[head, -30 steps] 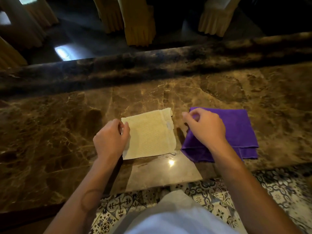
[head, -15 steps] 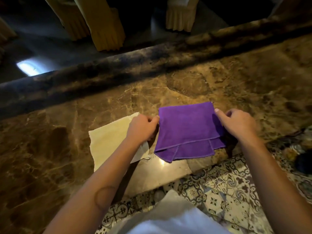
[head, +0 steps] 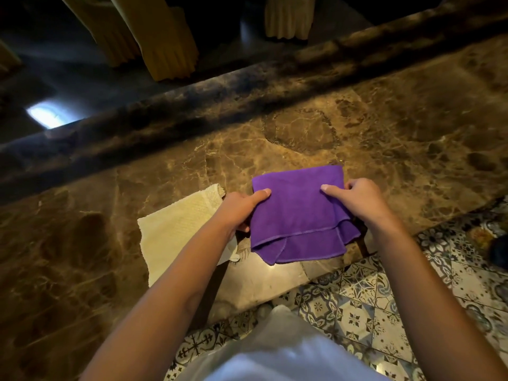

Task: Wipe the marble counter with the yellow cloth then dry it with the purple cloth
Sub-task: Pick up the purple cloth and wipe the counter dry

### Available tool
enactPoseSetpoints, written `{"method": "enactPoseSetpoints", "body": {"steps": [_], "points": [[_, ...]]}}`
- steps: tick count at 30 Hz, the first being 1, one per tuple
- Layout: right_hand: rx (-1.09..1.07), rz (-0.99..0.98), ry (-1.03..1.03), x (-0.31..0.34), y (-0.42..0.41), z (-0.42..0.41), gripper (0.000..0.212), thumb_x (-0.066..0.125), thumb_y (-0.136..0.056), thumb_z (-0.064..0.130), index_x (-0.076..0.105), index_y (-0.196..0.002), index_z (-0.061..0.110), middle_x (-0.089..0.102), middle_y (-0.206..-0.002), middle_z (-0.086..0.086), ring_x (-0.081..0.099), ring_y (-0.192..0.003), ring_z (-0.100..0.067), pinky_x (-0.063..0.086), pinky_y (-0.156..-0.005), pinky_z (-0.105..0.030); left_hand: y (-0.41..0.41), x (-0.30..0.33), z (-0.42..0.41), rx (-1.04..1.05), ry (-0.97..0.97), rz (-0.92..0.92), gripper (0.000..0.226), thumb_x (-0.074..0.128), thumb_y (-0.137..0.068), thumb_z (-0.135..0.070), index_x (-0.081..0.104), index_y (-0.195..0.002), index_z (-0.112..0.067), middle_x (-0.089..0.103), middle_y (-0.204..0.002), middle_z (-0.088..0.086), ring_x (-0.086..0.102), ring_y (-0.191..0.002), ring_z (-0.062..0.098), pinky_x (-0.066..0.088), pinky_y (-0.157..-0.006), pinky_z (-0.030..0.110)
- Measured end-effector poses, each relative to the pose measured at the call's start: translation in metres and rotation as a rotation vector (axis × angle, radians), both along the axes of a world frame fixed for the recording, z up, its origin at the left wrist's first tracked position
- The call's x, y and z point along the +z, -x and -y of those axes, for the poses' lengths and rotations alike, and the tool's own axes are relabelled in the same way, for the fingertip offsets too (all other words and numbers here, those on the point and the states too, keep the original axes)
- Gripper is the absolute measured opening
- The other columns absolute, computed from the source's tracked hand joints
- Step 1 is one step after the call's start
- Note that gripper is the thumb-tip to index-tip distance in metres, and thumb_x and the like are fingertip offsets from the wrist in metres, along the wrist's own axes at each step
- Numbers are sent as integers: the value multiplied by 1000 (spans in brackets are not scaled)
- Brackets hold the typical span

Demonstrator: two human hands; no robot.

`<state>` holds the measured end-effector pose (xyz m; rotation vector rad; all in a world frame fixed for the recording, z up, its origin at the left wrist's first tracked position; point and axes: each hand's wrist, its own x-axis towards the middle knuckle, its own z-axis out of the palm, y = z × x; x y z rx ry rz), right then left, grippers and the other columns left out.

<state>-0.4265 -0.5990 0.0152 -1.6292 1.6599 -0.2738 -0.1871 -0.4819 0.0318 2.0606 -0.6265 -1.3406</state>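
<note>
A folded purple cloth (head: 297, 215) is held just above the brown marble counter (head: 384, 138) near its front edge. My left hand (head: 239, 210) grips the cloth's left edge, thumb on top. My right hand (head: 357, 200) grips its right edge the same way. The cloth's lower layers hang loose toward me. A pale yellow cloth (head: 178, 229) lies flat on the counter to the left, partly under my left forearm.
A raised dark marble ledge (head: 247, 86) runs along the counter's far side. Beyond it stand chairs with yellow covers (head: 165, 42). Patterned floor tiles (head: 384, 312) lie below the counter's front edge, and a dark object (head: 499, 251) sits at the far right.
My left hand left the yellow cloth and moved right to the purple cloth. Both hands now pinch the purple cloth's sides and its near edge has lifted. The view has swung right.
</note>
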Motion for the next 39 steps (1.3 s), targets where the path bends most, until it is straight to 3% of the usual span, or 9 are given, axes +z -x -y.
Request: {"method": "enactPoseSetpoints", "body": {"steps": [3,6,8,12,19,23,29,32,39], "points": [[32,55,-62,-2,-3,0,50,80,-77,56,78,-81,6,76,-78,-10,69,-70,-27,52,-66,-41,5,1,-2,-31,9,-31,43,74,-87,-52,73,-83,-8,61,-57,-1,55,-44,11,40,-43,19],[34,160,-116,0,-6,-4,41,81,-81,46,79,-82,5,78,-82,-13,69,-72,-26,47,-64,-36,7,4,-6,-35,43,-96,40,73,-89,-45,74,-92,-6,70,-79,8,65,-65,16,48,-61,27],[-8,294,-156,2,-10,-10,37,81,-84,38,78,-85,2,79,-85,-18,68,-73,-24,45,-66,-34,7,8,-10,23,73,-154,42,74,-90,-41,77,-96,0,77,-87,8,70,-76,20,52,-69,31],[-82,582,-283,19,-16,-23,27,78,-87,30,79,-88,3,79,-91,-17,74,-71,-17,55,-65,-27,1,22,-23,142,156,-292,26,74,-90,-33,82,-99,-10,82,-99,7,76,-98,25,58,-93,41],[-68,1038,-404,65,-50,-59,30,72,-76,22,72,-102,8,81,-87,-5,76,-76,-13,61,-69,-24,-10,71,-66,313,285,-662,28,69,-93,-31,75,-113,-12,79,-115,11,75,-105,25,55,-99,40],[18,1069,-429,78,-83,-84,25,71,-77,21,71,-96,5,80,-84,-6,76,-73,-14,61,-68,-25,-23,80,-97,331,317,-616,30,71,-86,-30,78,-105,-8,80,-111,12,76,-99,23,54,-100,39],[130,1005,-448,84,-133,-123,28,77,-69,27,73,-89,9,80,-80,-3,74,-69,-11,60,-65,-23,-67,81,-164,470,412,-458,25,74,-78,-31,82,-90,-11,81,-99,11,76,-87,21,57,-88,37],[213,925,-479,84,-159,-150,32,80,-64,34,79,-85,10,81,-86,-6,76,-73,-13,60,-66,-23,-89,83,-205,540,481,-421,29,73,-77,-30,78,-96,-8,81,-94,10,76,-82,18,61,-77,30],[329,735,-372,80,-224,-220,15,72,-91,24,78,-87,10,81,-84,-1,75,-75,-12,58,-66,-23,-140,75,-296,669,559,-417,32,69,-85,-30,75,-107,-8,81,-103,11,77,-88,17,62,-78,28]]}}
